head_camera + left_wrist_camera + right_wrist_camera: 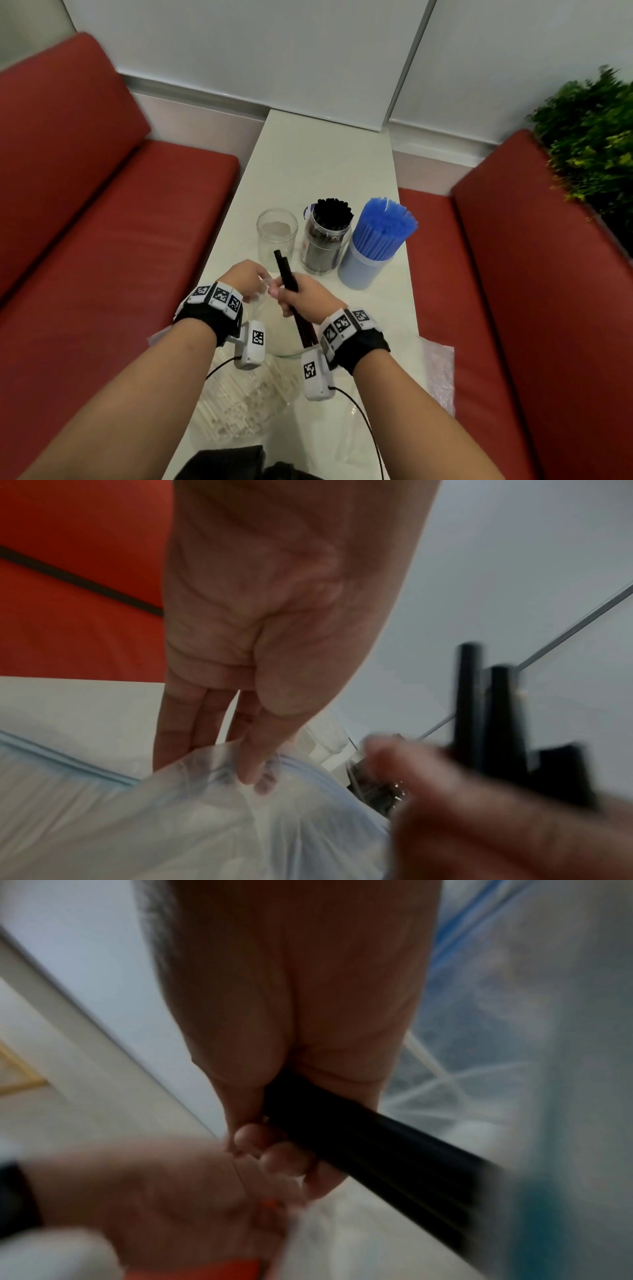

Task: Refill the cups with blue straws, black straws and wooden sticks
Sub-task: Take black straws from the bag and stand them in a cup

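Note:
My right hand (301, 294) grips a small bundle of black straws (286, 270), which stands tilted above the table; the right wrist view shows the black straws (359, 1139) running through its fist. My left hand (250, 277) pinches the rim of a clear plastic bag (205, 791) with thumb and fingers. Behind the hands stand three containers: an empty clear cup (276, 236), a clear jar full of black straws (329, 236) and a pale cup packed with blue straws (380, 240).
The narrow white table (325, 154) runs between two red benches (102, 222). More clear plastic bags (246, 404) lie on the near part of the table, one (438, 373) at its right edge. A green plant (589, 137) stands far right.

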Motion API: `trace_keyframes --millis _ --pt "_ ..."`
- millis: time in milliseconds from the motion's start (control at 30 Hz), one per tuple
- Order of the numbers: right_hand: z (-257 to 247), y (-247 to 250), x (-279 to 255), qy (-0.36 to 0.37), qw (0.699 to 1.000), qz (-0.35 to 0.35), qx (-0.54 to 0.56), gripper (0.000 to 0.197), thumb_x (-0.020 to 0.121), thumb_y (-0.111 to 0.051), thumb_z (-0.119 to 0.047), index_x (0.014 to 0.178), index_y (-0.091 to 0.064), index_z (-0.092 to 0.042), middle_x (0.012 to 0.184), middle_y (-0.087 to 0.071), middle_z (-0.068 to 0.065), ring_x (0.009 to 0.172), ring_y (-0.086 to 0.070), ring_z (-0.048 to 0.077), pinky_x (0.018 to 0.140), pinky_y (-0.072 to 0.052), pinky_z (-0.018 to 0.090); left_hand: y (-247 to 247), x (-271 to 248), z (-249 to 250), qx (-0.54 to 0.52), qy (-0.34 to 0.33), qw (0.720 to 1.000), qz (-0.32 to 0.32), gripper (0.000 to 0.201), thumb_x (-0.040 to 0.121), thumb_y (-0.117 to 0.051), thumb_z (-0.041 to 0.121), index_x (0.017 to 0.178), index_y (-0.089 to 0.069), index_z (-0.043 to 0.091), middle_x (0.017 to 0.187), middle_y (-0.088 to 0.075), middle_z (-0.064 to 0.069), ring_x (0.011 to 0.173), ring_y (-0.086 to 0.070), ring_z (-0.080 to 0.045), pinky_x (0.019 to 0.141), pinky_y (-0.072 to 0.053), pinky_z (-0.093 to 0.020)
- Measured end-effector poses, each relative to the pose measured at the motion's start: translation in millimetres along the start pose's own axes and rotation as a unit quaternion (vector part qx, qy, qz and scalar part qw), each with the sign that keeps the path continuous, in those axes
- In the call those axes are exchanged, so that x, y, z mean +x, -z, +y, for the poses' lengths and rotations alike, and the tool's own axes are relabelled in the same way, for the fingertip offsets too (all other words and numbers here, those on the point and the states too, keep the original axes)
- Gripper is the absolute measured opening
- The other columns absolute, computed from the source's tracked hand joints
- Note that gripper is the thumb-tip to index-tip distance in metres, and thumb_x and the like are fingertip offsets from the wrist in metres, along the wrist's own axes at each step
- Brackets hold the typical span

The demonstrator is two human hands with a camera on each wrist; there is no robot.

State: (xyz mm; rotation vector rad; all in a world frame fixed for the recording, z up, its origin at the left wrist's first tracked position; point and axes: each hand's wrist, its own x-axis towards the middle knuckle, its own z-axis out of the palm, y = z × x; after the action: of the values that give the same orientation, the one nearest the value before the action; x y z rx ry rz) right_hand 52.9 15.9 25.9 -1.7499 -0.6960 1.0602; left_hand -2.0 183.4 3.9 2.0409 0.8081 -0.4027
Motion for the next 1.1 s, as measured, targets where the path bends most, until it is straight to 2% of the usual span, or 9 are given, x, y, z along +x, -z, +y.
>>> trace_keyframes --millis 100,200,300,433,567,733,833,967,1100 --pt "-48 23 -8 0.076 0.993 0.064 0.065 0.021 0.101 -0.061 -0.023 0.083 -0.062 -0.012 0.059 -0.055 -0.001 0.053 -0.054 0.012 0.061 -0.052 0.025 9 -1 13 0.015 -0.050 0.999 -0.008 0.039 0.083 -0.056 -0.007 0.114 -0.069 0.012 0.098 -0.066 -0.013 0.088 -0.063 -0.028 0.077 -0.049 -0.032" --pt "-100 49 -23 0.151 0.973 0.141 0.099 0.033 0.094 -0.068 -0.042 0.068 -0.063 -0.022 0.060 -0.057 0.000 0.057 -0.056 0.018 0.065 -0.052 0.034 20 -6 32 -0.163 -0.161 0.973 0.041 0.044 0.083 -0.051 -0.007 0.110 -0.071 0.020 0.108 -0.067 0.000 0.092 -0.062 -0.011 0.077 -0.046 -0.020" --pt "-146 69 -36 0.224 0.945 0.194 0.139 0.039 0.089 -0.073 -0.043 0.058 -0.057 -0.026 0.056 -0.051 0.001 0.056 -0.051 0.022 0.065 -0.048 0.039 21 -8 57 -0.418 -0.137 0.898 0.002 0.023 0.093 -0.056 0.009 0.112 -0.069 0.003 0.117 -0.068 -0.014 0.110 -0.064 -0.027 0.089 -0.054 -0.031" --pt "-174 77 -41 0.282 0.920 0.232 0.140 0.037 0.090 -0.073 -0.032 0.060 -0.052 -0.026 0.055 -0.049 -0.002 0.054 -0.049 0.021 0.067 -0.048 0.044 1 -24 87 -0.602 0.000 0.766 -0.225 0.042 0.099 -0.053 0.033 0.109 -0.066 -0.006 0.113 -0.067 -0.023 0.107 -0.066 -0.036 0.087 -0.057 -0.044" --pt "-167 73 -40 0.257 0.922 0.275 0.094 0.029 0.088 -0.075 -0.031 0.069 -0.056 -0.020 0.059 -0.056 -0.002 0.063 -0.057 0.019 0.078 -0.054 0.052 -15 -34 106 -0.700 0.019 0.652 -0.290 0.038 0.097 -0.051 0.022 0.093 -0.071 -0.010 0.099 -0.068 -0.020 0.092 -0.070 -0.037 0.076 -0.059 -0.048" --pt "-147 72 -38 0.245 0.925 0.266 0.116 0.019 0.085 -0.077 -0.024 0.087 -0.061 -0.014 0.073 -0.058 0.007 0.066 -0.059 0.016 0.069 -0.053 0.033 -15 -34 114 -0.715 0.034 0.642 -0.274 0.041 0.097 -0.052 0.023 0.080 -0.069 -0.010 0.087 -0.067 -0.021 0.080 -0.072 -0.034 0.076 -0.061 -0.043" --pt "-138 72 -36 0.229 0.932 0.253 0.120 0.018 0.084 -0.078 -0.027 0.082 -0.062 -0.018 0.069 -0.059 0.003 0.066 -0.059 0.019 0.071 -0.053 0.038 -13 -31 112 -0.708 0.075 0.650 -0.265 0.033 0.096 -0.056 0.024 0.080 -0.065 -0.004 0.078 -0.067 -0.018 0.068 -0.072 -0.026 0.054 -0.060 -0.031" --pt "-127 74 -32 0.170 0.956 0.224 0.085 0.033 0.084 -0.078 -0.037 0.063 -0.059 -0.020 0.067 -0.060 0.008 0.074 -0.060 0.028 0.078 -0.053 0.055 -13 -21 109 -0.691 0.082 0.670 -0.259 0.034 0.092 -0.063 0.040 0.081 -0.067 0.008 0.069 -0.061 -0.003 0.049 -0.064 -0.011 0.031 -0.043 -0.015" --pt "-119 97 -31 0.123 0.977 0.174 0.022 0.025 0.087 -0.077 -0.025 0.084 -0.068 -0.002 0.091 -0.068 0.029 0.083 -0.067 0.035 0.084 -0.057 0.048 -11 -6 111 -0.691 0.047 0.700 -0.173 0.017 0.096 -0.059 0.032 0.088 -0.055 0.017 0.064 -0.048 0.002 0.037 -0.042 -0.004 0.024 -0.022 -0.014"
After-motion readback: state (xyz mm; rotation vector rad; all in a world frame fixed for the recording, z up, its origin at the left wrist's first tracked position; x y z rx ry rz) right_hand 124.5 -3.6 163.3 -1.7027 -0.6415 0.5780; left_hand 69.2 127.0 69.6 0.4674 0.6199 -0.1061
